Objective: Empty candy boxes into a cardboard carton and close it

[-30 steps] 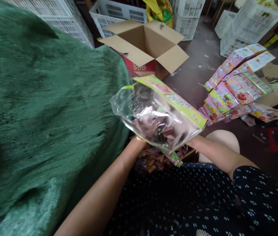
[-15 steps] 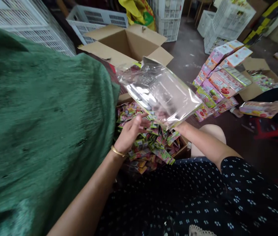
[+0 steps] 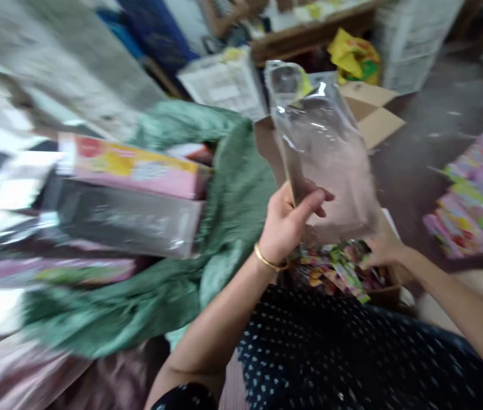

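My left hand (image 3: 290, 216) grips the left edge of a clear plastic bag (image 3: 335, 171), thumb on the near face. The bag is held up, tilted, with loose crumpled film at its top; a flat, pale pinkish layer shows through it. At the bag's lower right corner is my right hand (image 3: 384, 247), smeared by motion, its fingers partly hidden; whether it grips the bag I cannot tell. Below both hands, a carton (image 3: 388, 296) holds many small colourful sachets (image 3: 343, 270).
On the left, a green cloth (image 3: 232, 188) lies beside a pink and yellow box (image 3: 134, 168) and a dark, film-covered pack (image 3: 126, 219). Behind the bag stands an open cardboard box (image 3: 378, 122). Colourful boxes (image 3: 475, 199) are stacked at right. A white crate (image 3: 226, 85) stands farther back.
The view has swung left, bringing the boxes beside the green cloth into sight. My left hand, earlier open below the bag, now grips its left edge. The bag has turned more upright.
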A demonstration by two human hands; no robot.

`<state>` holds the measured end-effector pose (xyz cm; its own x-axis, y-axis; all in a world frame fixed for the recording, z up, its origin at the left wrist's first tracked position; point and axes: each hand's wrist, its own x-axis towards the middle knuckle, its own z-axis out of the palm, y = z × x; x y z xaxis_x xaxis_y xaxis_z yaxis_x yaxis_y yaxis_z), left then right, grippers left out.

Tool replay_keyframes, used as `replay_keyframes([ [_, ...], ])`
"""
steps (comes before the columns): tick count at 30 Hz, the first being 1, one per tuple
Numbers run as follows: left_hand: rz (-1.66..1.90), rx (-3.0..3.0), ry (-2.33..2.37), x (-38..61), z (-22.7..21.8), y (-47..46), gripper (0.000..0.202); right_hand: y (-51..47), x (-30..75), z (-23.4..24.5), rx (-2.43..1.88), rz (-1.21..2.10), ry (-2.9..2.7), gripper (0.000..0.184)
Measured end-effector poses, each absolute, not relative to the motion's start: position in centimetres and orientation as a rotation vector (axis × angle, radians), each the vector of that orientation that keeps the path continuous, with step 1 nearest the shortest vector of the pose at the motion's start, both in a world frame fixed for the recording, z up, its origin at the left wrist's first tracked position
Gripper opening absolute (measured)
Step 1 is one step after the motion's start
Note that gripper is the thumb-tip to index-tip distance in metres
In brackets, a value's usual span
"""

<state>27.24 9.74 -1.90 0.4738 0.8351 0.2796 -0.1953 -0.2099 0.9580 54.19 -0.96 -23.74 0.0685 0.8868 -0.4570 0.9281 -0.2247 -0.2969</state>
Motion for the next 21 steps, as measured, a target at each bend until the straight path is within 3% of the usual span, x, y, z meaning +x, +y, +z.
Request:
replay_keyframes([
  [4,1.351,1.765,0.882,22.1,2.3,8.8,0.023,-2.7,50.2,-28.8,2.153,-0.803,1.784,0.134],
  [11,1.963,2.049,1.423,11.5,9.8,15.6,0.021,-4.5,47.9,-35.2,2.479,-0.772,1.862,0.140],
  [17,1.433,2.515,1.733,3.7,12.2,25.4,0.034,-3.9,48.2,-36.7,2.517,-0.829,1.951,0.129],
  [21,1.107,2.562,1.673,0.7,10.6,30.8,0.026,-4.6,48.4,-37.2,2.558,-0.816,2.050,0.123],
])
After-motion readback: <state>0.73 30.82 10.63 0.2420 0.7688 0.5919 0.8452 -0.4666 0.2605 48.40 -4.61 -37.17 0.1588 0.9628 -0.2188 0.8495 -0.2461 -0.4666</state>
